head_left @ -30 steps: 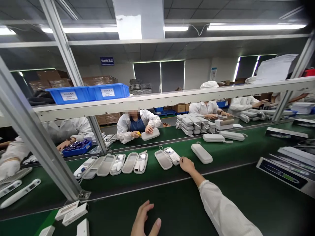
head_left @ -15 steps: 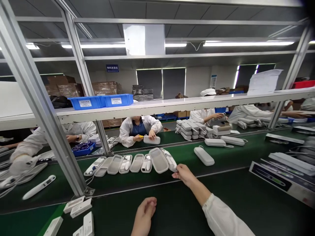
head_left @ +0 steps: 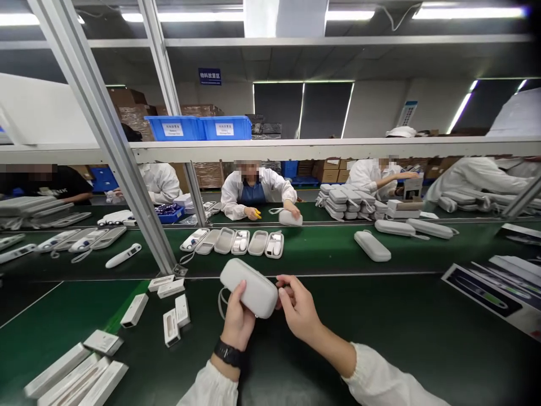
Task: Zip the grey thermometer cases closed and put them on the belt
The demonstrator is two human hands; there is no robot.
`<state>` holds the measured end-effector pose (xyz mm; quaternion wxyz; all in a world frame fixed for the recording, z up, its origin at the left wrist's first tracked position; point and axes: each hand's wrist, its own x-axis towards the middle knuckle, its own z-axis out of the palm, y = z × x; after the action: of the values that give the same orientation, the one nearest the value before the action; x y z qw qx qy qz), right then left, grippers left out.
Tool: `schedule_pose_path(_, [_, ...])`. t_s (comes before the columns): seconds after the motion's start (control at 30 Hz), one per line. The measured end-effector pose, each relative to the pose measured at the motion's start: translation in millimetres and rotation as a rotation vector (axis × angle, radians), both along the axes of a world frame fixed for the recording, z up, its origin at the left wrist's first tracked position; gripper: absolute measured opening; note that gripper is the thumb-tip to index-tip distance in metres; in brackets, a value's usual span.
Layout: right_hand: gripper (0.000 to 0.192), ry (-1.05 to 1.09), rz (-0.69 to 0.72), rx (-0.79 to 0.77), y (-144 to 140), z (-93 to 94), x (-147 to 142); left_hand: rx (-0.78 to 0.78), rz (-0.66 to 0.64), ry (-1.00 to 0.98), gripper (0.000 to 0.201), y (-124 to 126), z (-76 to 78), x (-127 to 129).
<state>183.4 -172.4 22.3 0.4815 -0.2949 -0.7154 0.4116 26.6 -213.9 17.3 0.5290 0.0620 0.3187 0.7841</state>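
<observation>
A light grey zip-up carrying case (head_left: 250,286), closed and slightly tilted, is held above the dark green bench. My left hand (head_left: 240,316) wraps round its left and lower part, thumb on top, a wrist strap loop hanging beside it. At the case's right end is my right hand (head_left: 298,309), its fingers curled together against the edge. What those fingertips pinch there is hidden. Beyond, on the green belt, lie open cases (head_left: 224,241) with white devices (head_left: 240,242) in some of them.
Small white boxes (head_left: 134,310) lie at the left. A metal post (head_left: 139,214) rises left of my hands, below a shelf with blue bins (head_left: 174,128). Closed cases (head_left: 372,246) lie at right, near printed boxes (head_left: 486,293). A co-worker (head_left: 257,192) sits opposite, handling another case.
The open case at the right end of the row has left the belt and is now closed in my left hand. My right hand has drawn back with it. The view has tilted down.
</observation>
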Motion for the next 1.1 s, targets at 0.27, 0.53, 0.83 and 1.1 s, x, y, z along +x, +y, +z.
schedule_pose_path(0.27, [0.026, -0.039, 0.152, -0.214, -30.1, -34.7, -41.7, 0.044, 0.125, -0.016, 0.03, -2.3, 8.6, -6.0])
schedule_pose_path(0.53, [0.019, -0.072, -0.065, -0.097, -24.8, -37.6, -64.5, 0.093, 0.33, 0.076, 0.038, -2.5, 13.9, -1.8])
schedule_pose_path(0.83, [0.018, -0.347, -0.106, 0.383, -24.0, -38.0, -59.7, 0.078, 0.458, 0.104, 0.027, -1.8, 16.4, -6.0])
schedule_pose_path(1.1, [0.015, -0.26, -0.07, 0.108, -23.8, -39.1, -63.9, 0.071, 0.532, 0.171, 0.032, -1.1, 16.5, -1.8])
